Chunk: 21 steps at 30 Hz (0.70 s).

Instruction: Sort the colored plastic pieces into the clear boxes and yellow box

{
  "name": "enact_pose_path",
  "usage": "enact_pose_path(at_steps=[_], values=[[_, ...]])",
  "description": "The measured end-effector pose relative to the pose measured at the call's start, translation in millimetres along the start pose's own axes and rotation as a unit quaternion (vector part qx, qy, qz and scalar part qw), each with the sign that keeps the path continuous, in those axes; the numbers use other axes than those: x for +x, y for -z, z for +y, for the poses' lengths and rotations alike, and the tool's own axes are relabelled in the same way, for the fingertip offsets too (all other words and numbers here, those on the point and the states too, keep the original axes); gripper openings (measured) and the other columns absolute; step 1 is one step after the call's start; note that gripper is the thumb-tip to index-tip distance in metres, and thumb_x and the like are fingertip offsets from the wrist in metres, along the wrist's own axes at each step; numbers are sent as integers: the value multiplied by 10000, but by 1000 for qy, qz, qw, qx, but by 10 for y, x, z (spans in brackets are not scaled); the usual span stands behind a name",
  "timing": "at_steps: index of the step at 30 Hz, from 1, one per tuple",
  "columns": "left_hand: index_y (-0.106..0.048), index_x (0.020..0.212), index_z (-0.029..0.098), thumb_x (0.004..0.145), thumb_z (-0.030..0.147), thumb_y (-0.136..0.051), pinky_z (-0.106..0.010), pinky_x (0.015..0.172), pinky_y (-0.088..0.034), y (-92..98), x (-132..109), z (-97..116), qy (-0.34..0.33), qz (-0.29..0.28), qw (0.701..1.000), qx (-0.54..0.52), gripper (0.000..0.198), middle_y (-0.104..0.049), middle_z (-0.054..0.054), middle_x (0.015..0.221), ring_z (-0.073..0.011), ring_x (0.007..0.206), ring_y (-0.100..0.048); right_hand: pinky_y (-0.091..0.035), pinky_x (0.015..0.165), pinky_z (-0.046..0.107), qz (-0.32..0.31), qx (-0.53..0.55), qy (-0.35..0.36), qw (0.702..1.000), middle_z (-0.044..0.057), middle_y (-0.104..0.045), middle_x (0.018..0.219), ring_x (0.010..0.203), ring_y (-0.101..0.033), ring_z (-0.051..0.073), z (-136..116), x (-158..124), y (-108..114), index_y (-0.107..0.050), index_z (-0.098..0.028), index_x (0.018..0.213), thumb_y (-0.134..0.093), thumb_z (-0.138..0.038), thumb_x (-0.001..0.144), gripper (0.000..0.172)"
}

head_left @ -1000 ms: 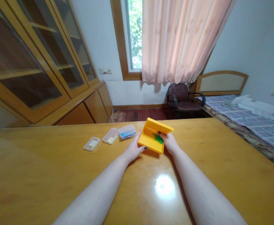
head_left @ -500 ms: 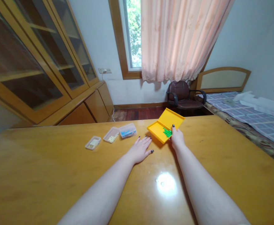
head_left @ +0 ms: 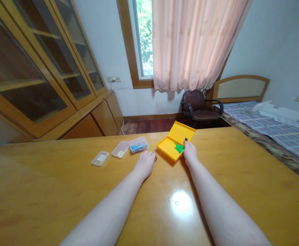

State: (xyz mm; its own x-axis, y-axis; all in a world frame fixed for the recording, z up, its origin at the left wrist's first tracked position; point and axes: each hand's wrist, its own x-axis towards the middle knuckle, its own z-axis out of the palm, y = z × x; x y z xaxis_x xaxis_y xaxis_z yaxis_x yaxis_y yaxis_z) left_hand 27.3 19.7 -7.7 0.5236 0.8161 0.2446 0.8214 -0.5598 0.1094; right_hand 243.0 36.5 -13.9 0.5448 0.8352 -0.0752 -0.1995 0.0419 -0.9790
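My right hand (head_left: pixel 190 153) grips the right edge of an open yellow plastic box (head_left: pixel 167 147), thumb on top and its other fingers hidden behind. The box is tilted above the table, its hinged lid raised at the back. Small green pieces (head_left: pixel 179 148) are heaped at its right end, near my thumb. My left hand (head_left: pixel 145 163) rests on the tabletop left of the yellow box, fingers curled under; anything inside them is hidden. Just beyond it sits a clear plastic box (head_left: pixel 138 145) with blue pieces inside.
Left of it on the wooden table (head_left: pixel 62 191) stand a clear box of cream pieces (head_left: pixel 119 152) and a smaller clear box (head_left: pixel 100 159) with pale contents. Behind the table are an office chair (head_left: pixel 197 104), a bed (head_left: pixel 277 119) and a glass-fronted cabinet (head_left: pixel 65 114).
My left hand has gone from spread flat to curled, shifting slightly left toward the clear box with blue pieces. My right hand still holds the yellow box. The view has shifted slightly.
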Motion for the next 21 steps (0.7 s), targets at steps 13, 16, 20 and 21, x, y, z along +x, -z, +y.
enact_pose_path(at_steps=[13, 16, 20, 21], values=[[-580, 913, 183, 878, 239, -371, -331, 835, -374, 212, -69, 78, -25, 105, 990, -87, 219, -601, -58, 911, -187, 904, -497, -528, 620, 290, -172, 20, -36, 984, 54, -686, 748, 656, -642, 172, -57, -164, -69, -615, -162, 769, -570, -436, 742, 278], [-563, 1035, 198, 876, 283, -379, -356, 893, -367, 252, -85, 99, -46, 108, 986, -118, 257, -601, -64, 1015, -196, 970, -502, -518, 689, 286, -253, 11, -40, 967, 56, -689, 800, 730, -647, 174, -31, -205, -89, -625, -159, 781, -582, -454, 728, 303], [-360, 1282, 195, 858, 346, -410, -398, 1025, -279, 181, -71, 43, -14, 132, 972, -194, 453, -440, -96, 1292, -218, 1203, -375, -514, 732, 295, -235, 56, -47, 969, 60, -684, 897, 800, -648, 175, 21, -158, -89, -608, -167, 838, -564, -451, 740, 304], [-304, 1314, 189, 844, 363, -434, -403, 1045, -256, 138, -62, 20, 4, 140, 964, -224, 518, -378, -106, 1342, -223, 1247, -324, -517, 733, 299, -223, 70, -49, 971, 60, -682, 908, 803, -649, 175, 26, -141, -86, -603, -170, 850, -563, -445, 743, 298]])
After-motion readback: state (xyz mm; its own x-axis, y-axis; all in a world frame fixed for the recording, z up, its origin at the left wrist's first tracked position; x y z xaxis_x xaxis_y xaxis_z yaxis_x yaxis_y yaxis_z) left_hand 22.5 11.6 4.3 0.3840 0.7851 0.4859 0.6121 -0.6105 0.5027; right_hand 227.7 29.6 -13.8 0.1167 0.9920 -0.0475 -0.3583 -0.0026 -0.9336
